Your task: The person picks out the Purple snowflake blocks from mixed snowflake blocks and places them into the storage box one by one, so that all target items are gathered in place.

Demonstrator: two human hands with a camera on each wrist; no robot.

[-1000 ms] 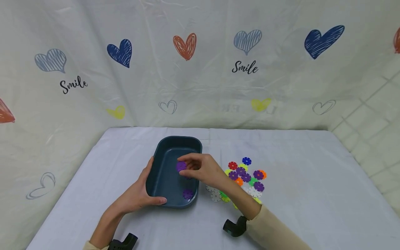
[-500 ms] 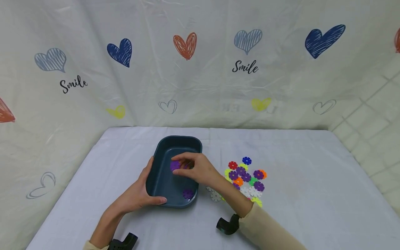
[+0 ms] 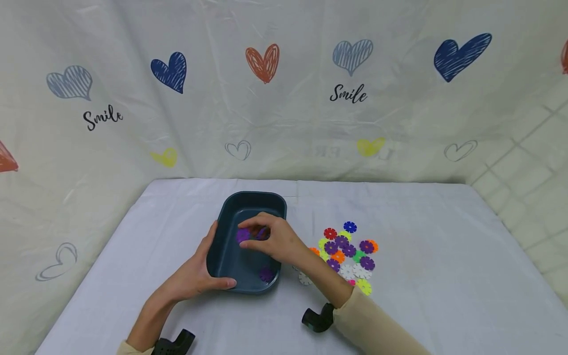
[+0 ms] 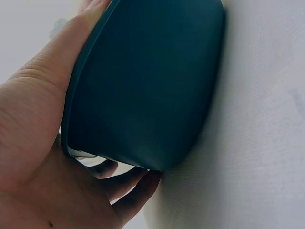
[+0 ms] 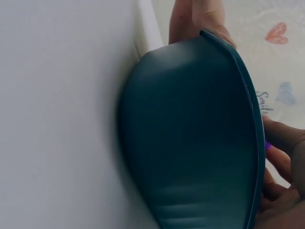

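Note:
A dark teal rectangular tray [image 3: 228, 264] rests on the white cloth. My left hand [image 3: 191, 278] grips its near left corner, thumb over the rim and fingers along the outer side; the left wrist view shows that hand [image 4: 38, 119] against the tray wall [image 4: 143, 86]. Over the tray, my right hand [image 3: 279, 239] pinches a purple flower-shaped disc [image 3: 242, 235] between thumb and index finger. More purple [image 3: 263, 233] shows between its curled fingers. Another purple flower-shaped disc [image 3: 266, 274] lies in the tray's near right corner. The tray wall [image 5: 190, 109] hides much in the right wrist view.
Right of the tray lies a loose pile of flower-shaped discs [image 3: 348, 251] in several colours, partly behind my right forearm. A red disc [image 3: 330, 233] and a blue disc [image 3: 350, 227] lie at its far edge. A heart-printed sheet [image 3: 293, 113] hangs behind the table.
My right hand has moved left over the tray with the pinched purple disc, uncovering more of the pile. The left hand and the tray have stayed in place.

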